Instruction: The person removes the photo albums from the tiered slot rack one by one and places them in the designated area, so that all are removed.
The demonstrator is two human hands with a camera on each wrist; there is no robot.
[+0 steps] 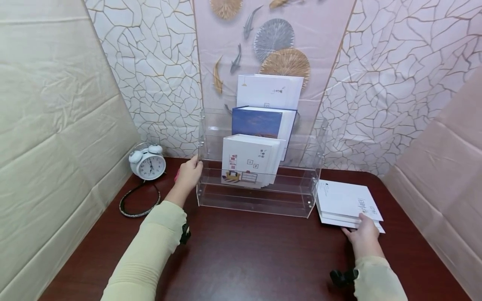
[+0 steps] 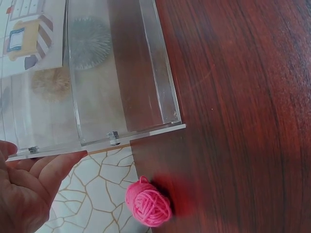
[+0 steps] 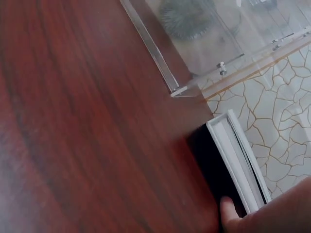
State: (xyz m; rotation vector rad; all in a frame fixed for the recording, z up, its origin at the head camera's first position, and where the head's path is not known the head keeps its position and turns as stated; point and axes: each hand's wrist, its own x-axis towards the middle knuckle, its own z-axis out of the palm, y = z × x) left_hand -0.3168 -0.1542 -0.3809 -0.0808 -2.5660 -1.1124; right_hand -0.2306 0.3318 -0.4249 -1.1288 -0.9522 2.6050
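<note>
A clear acrylic rack [image 1: 256, 205] with tiered shelves stands at the back middle of the table. My left hand [image 1: 189, 172] grips its left side panel; in the left wrist view the thumb lies on one face and the fingers [image 2: 60, 167] pass behind the panel. Three books lean in the rack: a white illustrated one [image 1: 244, 161] in front, a blue-and-white one [image 1: 256, 121] behind it, and a white one [image 1: 269, 90] at the top. Right of the rack lies a stack of white books [image 1: 344, 198]. My right hand [image 1: 365, 238] holds its near right corner, thumb on the top cover.
A white twin-bell alarm clock [image 1: 150, 167] stands at the back left, with a dark cord loop [image 1: 126, 207] before it. Beside the rack's left side sits a pink yarn ball [image 2: 148, 205]. Draped cloth walls [image 1: 45, 138] close in the table's left, right and back.
</note>
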